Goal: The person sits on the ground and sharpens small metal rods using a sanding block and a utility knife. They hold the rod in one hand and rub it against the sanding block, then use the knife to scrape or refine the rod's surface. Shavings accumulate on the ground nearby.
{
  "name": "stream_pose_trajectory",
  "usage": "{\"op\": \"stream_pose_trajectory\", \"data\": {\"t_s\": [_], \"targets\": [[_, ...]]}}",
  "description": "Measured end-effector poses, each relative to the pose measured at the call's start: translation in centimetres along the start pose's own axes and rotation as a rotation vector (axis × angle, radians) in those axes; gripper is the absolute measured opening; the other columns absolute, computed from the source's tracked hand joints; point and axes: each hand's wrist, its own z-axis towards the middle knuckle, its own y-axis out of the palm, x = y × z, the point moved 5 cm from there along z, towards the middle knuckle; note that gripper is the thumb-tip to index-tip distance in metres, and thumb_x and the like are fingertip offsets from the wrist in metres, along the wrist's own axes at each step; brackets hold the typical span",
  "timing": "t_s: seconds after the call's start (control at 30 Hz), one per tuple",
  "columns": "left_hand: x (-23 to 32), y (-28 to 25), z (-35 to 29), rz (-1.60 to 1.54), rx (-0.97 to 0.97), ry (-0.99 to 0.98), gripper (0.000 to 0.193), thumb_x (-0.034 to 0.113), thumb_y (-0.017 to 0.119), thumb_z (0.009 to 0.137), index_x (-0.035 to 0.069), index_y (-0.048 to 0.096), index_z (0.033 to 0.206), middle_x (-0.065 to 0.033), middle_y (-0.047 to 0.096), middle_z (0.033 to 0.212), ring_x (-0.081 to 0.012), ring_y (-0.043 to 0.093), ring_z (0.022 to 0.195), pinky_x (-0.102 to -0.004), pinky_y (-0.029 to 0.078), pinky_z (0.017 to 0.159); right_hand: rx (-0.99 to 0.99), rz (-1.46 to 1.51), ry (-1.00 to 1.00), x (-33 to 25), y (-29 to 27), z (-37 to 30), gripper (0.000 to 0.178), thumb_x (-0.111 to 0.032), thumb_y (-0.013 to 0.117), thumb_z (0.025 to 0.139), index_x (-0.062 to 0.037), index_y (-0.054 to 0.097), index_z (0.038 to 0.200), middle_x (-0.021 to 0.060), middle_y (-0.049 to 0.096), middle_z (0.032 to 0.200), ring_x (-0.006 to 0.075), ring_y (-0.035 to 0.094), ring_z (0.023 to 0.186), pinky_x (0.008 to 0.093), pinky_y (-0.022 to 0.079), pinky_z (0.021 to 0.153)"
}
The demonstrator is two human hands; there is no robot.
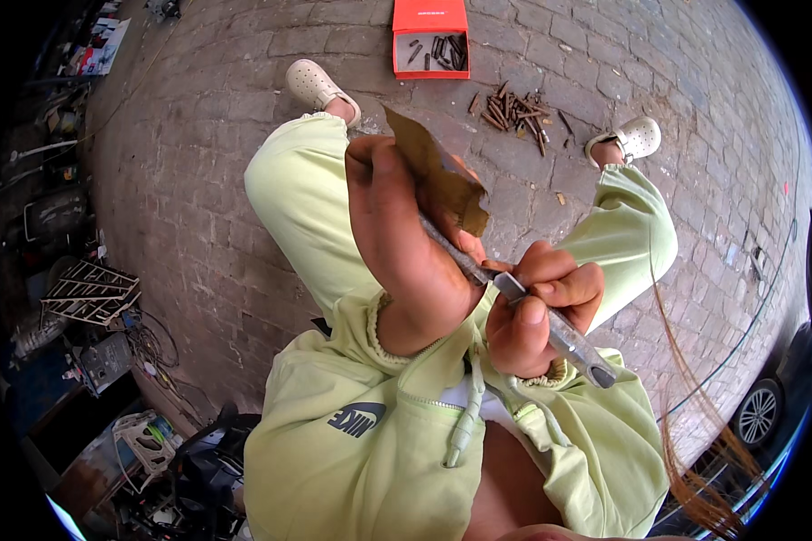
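My left hand (392, 225) is closed round a torn, folded piece of brown sandpaper (429, 167), whose free end sticks up past the fingers. A grey metal bar (451, 248) shows along the same hand, partly hidden by it. Close by, my right hand (546, 307) pinches a silver-grey metal tool (582, 347), its far end pointing down to the right. A small brown tip (496, 266) lies between the hands; what it belongs to is hidden. Both hands are held above my lap, nearly touching.
On the brick paving ahead stands an open red box (431, 72) holding several dark metal bits. To its right lies a pile of rusty metal bits (519, 113), between my feet. Clutter with a metal rack (90, 290) lines the left; a car wheel (758, 413) shows at right.
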Motion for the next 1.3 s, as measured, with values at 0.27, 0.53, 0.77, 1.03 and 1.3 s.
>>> {"op": "stream_pose_trajectory", "data": {"t_s": [0.27,0.53,0.77,1.03,1.3], "targets": [[0.0,0.6,0.4,-0.261,0.004,-0.164,0.026,0.032,0.039,0.094,0.006,0.041,0.093,-0.0053,0.053,0.059,-0.0064,0.034,0.032,-0.0185,0.03,0.032,0.095,0.092,-0.014,0.3,-0.1,0.5,0.03,-0.024,0.055,0.089,-0.0004,0.041,0.101,0.013,0.055,0.075,0.0141,0.049,0.059,0.0346,0.054,0.061],[0.6,1.0,0.4,-0.246,-0.074,-0.083,0.023,0.026,0.037,0.094,0.003,0.041,0.094,-0.0052,0.046,0.063,-0.0072,0.034,0.035,-0.02,0.03,0.035,-0.142,-0.126,0.159,0.2,0.1,1.2,0.039,-0.001,0.07,0.075,0.001,0.047,0.106,0.0129,0.062,0.078,0.014,0.054,0.062,0.0258,0.043,0.06],[1.3,1.2,0.0,-0.069,-0.02,-0.047,0.022,0.021,0.034,0.094,0.001,0.042,0.096,-0.0035,0.037,0.065,-0.0064,0.031,0.039,-0.0203,0.027,0.038,-0.083,-0.147,0.031,0.1,0.0,1.2,0.049,0.006,0.075,0.065,0.0005,0.048,0.104,0.0139,0.063,0.081,0.0137,0.051,0.065,0.0248,0.041,0.058],[0.7,-0.1,0.1,-0.099,-0.052,-0.026,0.024,0.013,0.037,0.094,-0.004,0.047,0.107,-0.0099,0.043,0.098,-0.0063,0.038,0.044,-0.019,0.034,0.037,0.046,-0.117,-0.183,0.0,-0.2,1.7,0.038,-0.034,0.047,0.091,0.0013,0.055,0.105,0.0109,0.052,0.077,0.0149,0.045,0.063,0.028,0.041,0.062],[1.1,0.0,-0.2,0.094,-0.047,0.089,0.028,0.019,0.032,0.096,-0.005,0.046,0.1,-0.01,0.045,0.096,-0.0085,0.045,0.055,-0.0175,0.039,0.044,-0.112,0.091,-0.025,-0.2,-0.2,1.3,0.025,-0.017,0.059,0.083,0.0019,0.045,0.094,0.0117,0.047,0.075,0.0148,0.043,0.065,0.0441,0.054,0.079]]}}
